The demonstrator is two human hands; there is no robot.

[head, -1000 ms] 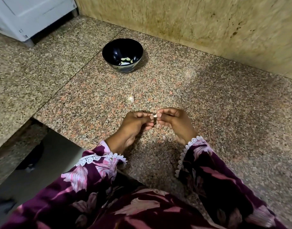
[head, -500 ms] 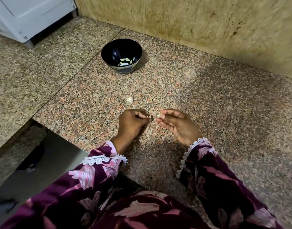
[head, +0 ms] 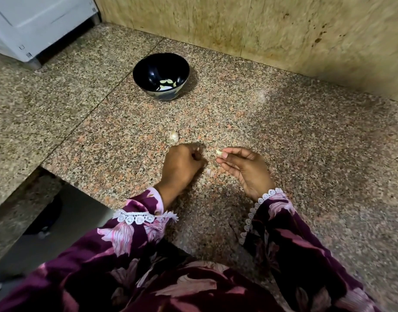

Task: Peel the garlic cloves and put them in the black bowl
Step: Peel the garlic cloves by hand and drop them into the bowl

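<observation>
1. A garlic clove sits pinched at the fingertips of the right hand.
2. The left hand is curled; whether it holds anything cannot be told.
3. Another unpeeled clove lies on the granite counter, just beyond the left hand.
4. The black bowl, farther back, holds peeled cloves.

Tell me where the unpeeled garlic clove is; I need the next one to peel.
In the head view, the unpeeled garlic clove lies on the granite counter, just beyond the left hand and nearer than the black bowl.
</observation>
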